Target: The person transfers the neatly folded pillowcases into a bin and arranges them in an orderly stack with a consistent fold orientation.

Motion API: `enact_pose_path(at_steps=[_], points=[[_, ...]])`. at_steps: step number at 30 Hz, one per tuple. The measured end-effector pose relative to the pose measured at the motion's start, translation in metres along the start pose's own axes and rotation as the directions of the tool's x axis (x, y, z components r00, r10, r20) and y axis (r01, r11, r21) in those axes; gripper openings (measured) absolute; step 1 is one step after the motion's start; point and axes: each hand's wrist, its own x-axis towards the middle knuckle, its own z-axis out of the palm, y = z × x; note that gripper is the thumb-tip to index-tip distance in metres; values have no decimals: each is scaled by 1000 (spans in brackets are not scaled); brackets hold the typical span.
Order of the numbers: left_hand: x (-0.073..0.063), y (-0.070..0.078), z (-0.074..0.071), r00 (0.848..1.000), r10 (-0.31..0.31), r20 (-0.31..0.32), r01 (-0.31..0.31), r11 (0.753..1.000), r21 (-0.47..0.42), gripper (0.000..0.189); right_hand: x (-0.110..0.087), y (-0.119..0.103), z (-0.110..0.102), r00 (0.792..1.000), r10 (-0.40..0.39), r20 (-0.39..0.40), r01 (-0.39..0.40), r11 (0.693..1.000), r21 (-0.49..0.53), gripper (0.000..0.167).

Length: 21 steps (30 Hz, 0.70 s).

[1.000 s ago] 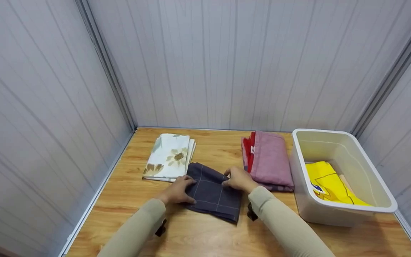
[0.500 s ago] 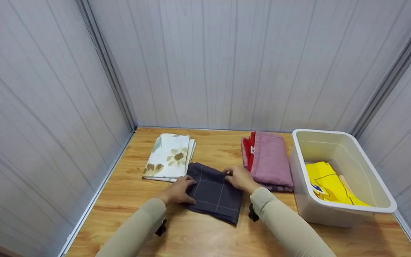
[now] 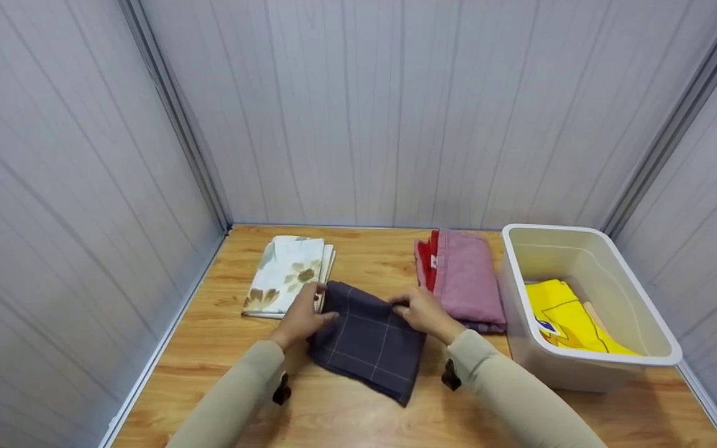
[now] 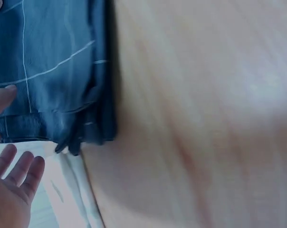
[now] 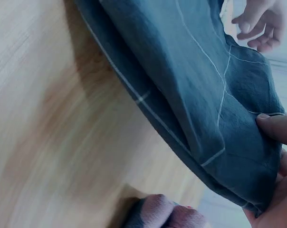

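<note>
A dark cloth with thin white check lines [image 3: 361, 342], folded into a rough square, lies at the middle of the table. My right hand [image 3: 426, 313] pinches its far right edge; in the right wrist view the thumb [image 5: 275, 127] presses on top, fingers beneath, and that side is lifted. At the cloth's far left corner is my left hand [image 3: 299, 317], its fingers loosely spread beside the edge in the left wrist view, thumb [image 4: 3, 99] over the fabric. Just behind that hand sits a folded white floral cloth [image 3: 287, 274].
Folded pink fabric with a red layer [image 3: 467, 274] lies behind my right hand. Right of it stands a white plastic bin [image 3: 589, 367] holding yellow fabric [image 3: 567, 314]. Pale panel walls [image 3: 371, 112] enclose the wooden table [image 3: 209, 373] at the back and sides.
My left hand has slid from the dark cloth's left side up to its far left corner. The cloth has turned slightly, its near corner coming closer. My right hand keeps its pinch.
</note>
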Motion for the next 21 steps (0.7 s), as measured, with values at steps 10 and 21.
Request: enact_pose_path(at_steps=[10, 21], points=[[23, 18, -16, 984, -71, 162, 111, 961, -255, 91, -12, -16, -20, 990, -141, -16, 141, 990, -25, 14], [29, 26, -12, 976, 60, 208, 15, 939, -344, 20, -27, -11, -36, 993, -106, -43, 106, 994, -9, 15]])
